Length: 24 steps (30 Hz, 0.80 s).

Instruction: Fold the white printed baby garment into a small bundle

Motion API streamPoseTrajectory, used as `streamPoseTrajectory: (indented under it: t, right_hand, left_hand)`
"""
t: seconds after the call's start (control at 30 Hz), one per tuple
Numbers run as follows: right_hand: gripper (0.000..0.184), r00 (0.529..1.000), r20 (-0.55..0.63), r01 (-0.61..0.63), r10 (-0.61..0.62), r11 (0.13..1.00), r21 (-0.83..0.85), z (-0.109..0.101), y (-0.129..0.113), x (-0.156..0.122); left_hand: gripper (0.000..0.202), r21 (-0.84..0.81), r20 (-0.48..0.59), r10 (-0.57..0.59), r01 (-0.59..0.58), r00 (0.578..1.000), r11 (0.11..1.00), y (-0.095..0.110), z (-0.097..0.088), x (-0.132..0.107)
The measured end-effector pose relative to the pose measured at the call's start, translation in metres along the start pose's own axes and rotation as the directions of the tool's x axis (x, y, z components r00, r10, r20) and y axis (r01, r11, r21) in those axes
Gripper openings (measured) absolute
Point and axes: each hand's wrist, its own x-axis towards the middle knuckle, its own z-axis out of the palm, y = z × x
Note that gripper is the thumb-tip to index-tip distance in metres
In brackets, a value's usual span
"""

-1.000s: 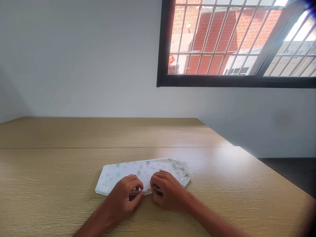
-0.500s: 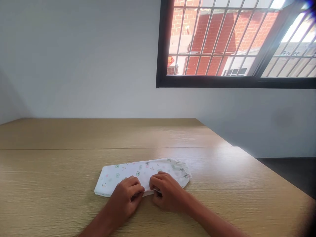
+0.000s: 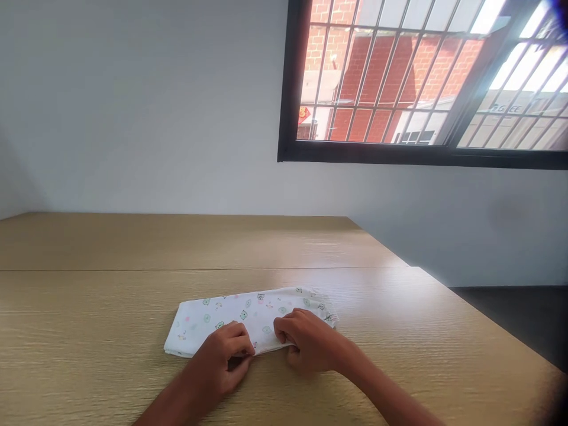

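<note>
A folded white garment (image 3: 252, 307) lies flat on the table, printed with small green and pink animal faces. Its right end is gathered and frilly, its left end straight; its exact kind cannot be made out. My left hand (image 3: 226, 355) is closed, pinching the near edge around the middle. Farther right, my right hand (image 3: 310, 340) pinches the same edge with curled fingers and covers part of the garment's right half. A short stretch of the edge shows between the two hands.
The pale wood table (image 3: 89, 319) has a seam running across it, and its right edge slants away toward a dark floor (image 3: 515, 307). Behind stand a grey-white wall (image 3: 155, 106) and a dark-framed barred window (image 3: 368, 151).
My right hand has slid a little to the right along the near edge, widening the space between my hands. The view has shifted slightly.
</note>
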Motion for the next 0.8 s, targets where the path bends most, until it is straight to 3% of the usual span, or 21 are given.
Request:
streamPoseTrajectory:
  t: [0.2,0.33,0.47,0.8]
  right_hand:
    - [0.03,0.998,-0.016,-0.053,0.052,0.999,-0.005,-0.005,-0.005,-0.009]
    - [0.03,0.991,-0.096,-0.093,0.096,0.995,0.036,0.003,-0.01,-0.02]
    - [0.03,0.982,-0.169,-0.064,0.084,0.99,0.124,0.009,-0.012,-0.026]
    - [0.019,0.982,-0.181,-0.026,0.058,0.985,0.172,0.009,-0.014,-0.023]
  left_hand:
    - [0.014,-0.035,0.016,-0.032,0.033,0.999,0.999,0.003,-0.001,-0.002]
    - [0.013,-0.048,0.023,-0.041,0.042,0.999,0.998,0.002,-0.003,-0.001]
    - [0.012,-0.076,0.046,-0.053,0.056,0.998,0.996,-0.003,-0.005,-0.002]
    - [0.011,-0.098,0.078,-0.098,0.105,0.992,0.99,-0.006,-0.006,-0.004]
